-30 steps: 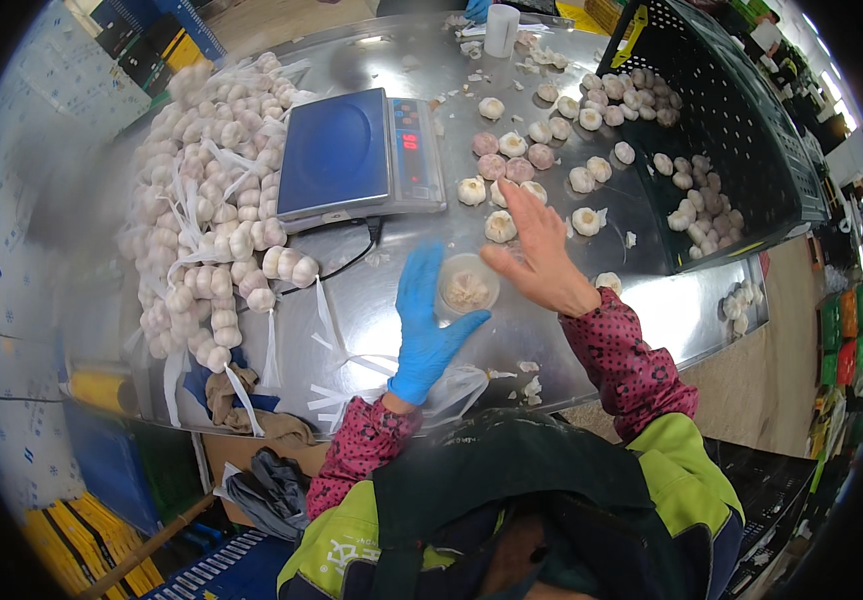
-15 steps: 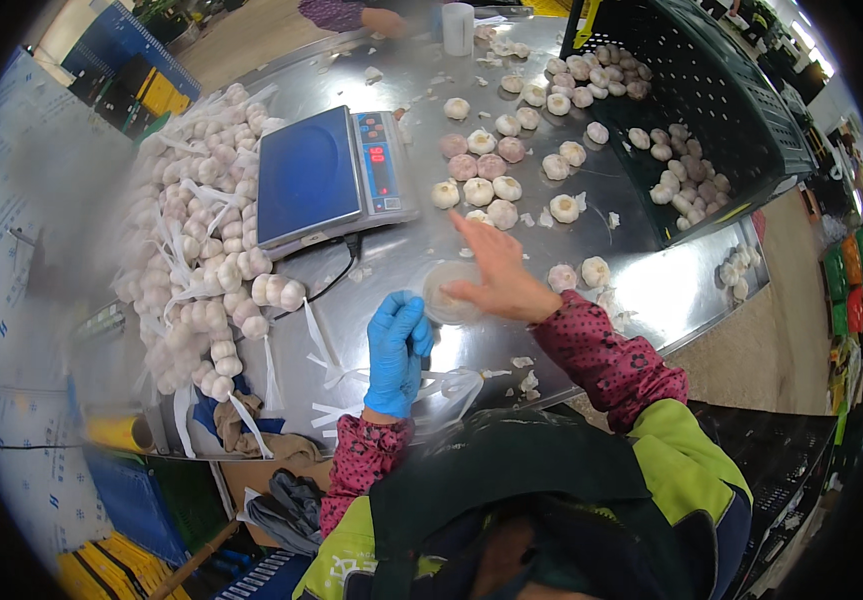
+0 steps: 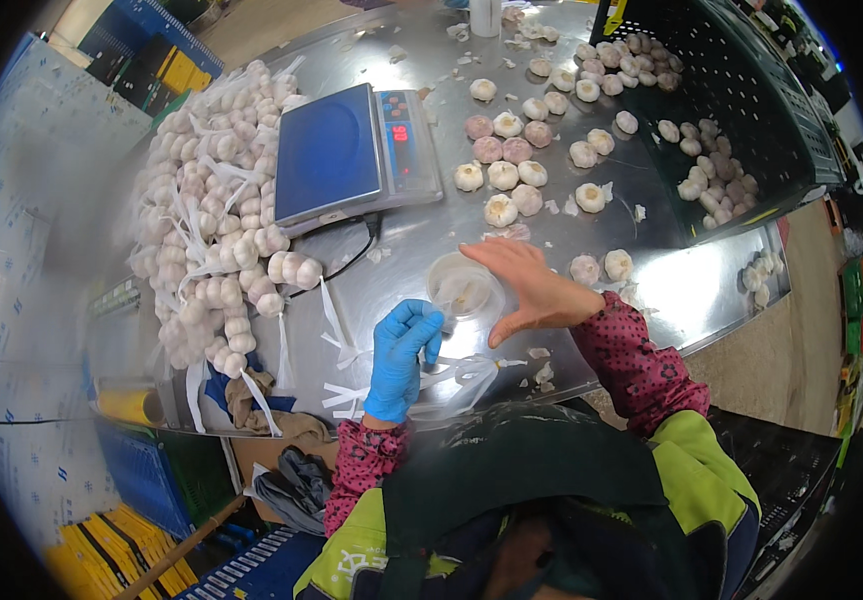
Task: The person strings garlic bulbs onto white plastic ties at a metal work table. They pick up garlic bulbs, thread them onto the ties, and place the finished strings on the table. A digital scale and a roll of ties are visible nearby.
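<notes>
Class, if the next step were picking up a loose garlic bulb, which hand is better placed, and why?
Probably the right hand: it is spread open, nearest the loose bulbs. The left hand is curled beside the cup, farther from them.

Head-worn wide fisheye: looks from above near edge of table (image 3: 671, 275), facing steeply down and across toward far edge; close over left hand (image 3: 398, 362) and right hand (image 3: 539, 287), both near mid-frame, straight edges bending toward rim
</notes>
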`<state>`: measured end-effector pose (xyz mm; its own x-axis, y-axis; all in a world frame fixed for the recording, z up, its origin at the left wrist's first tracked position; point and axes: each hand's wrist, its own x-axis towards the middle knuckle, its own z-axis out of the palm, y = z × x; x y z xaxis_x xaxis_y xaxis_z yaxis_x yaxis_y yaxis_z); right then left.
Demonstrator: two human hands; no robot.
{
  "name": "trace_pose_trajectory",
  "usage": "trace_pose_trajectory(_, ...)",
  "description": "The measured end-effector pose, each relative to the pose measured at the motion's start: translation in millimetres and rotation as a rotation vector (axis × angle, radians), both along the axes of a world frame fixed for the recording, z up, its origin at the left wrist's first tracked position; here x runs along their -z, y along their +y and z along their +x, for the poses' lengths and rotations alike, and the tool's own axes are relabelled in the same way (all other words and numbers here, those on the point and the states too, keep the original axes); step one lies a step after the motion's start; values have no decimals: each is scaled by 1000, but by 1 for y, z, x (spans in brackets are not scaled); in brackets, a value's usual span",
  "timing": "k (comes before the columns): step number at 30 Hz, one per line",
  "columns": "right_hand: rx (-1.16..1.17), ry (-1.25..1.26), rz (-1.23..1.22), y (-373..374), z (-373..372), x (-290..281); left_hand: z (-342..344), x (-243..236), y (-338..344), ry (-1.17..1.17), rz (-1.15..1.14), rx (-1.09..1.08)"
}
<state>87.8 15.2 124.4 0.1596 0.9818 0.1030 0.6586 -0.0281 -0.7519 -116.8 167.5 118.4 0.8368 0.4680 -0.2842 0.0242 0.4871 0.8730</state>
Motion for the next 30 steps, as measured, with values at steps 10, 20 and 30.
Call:
trace_pose_trajectory(10, 162, 505, 432, 41, -5, -67, 20, -11, -16, -204, 10, -100)
trace_pose_trajectory(20, 83, -260, 431, 1, 42, -121, 41, 3, -73, -164, -411, 372)
trace_pose_trajectory(30, -224, -342, 72, -122, -40, -23, 50, 100, -106, -5, -985, 303)
